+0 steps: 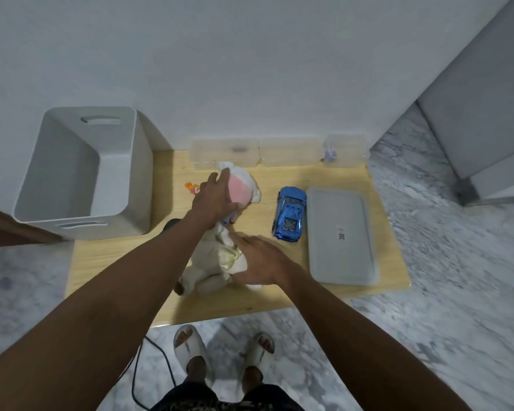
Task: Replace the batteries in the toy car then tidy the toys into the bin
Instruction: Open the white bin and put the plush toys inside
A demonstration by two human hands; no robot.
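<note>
A pale wall backs a low wooden worktop point(279, 295) that stands on a grey marbled floor point(457, 277). At the worktop's far left corner sits a large grey bin point(72, 209), open at the top with handle slots in its end walls. Along the far edge, against the wall, three clear plastic boxes point(290, 151) stand in a row; the one at the far right corner holds something small and blue, too blurred to name. Near the right edge lies a flat grey lid point(340, 232) bearing a small label. Just beside the lid, on its left, the blue toy car point(290, 215) rests on the worktop with its roof up, apart from both hands.

In the middle of the worktop lies a cream plush toy point(211, 262) with a pink patch on its head end. The left hand point(215, 198) lies over the head end, fingers curled round the plush. The right hand point(260, 262) rests on the lower body, fingers spread and fairly straight, pressing on the fabric. A small orange toy point(192, 187) sits just left of the left hand, near the bin.

Below the near edge, two feet in pale slippers point(190, 342) stand on the floor, and a dark cable point(137, 378) runs beside them.
</note>
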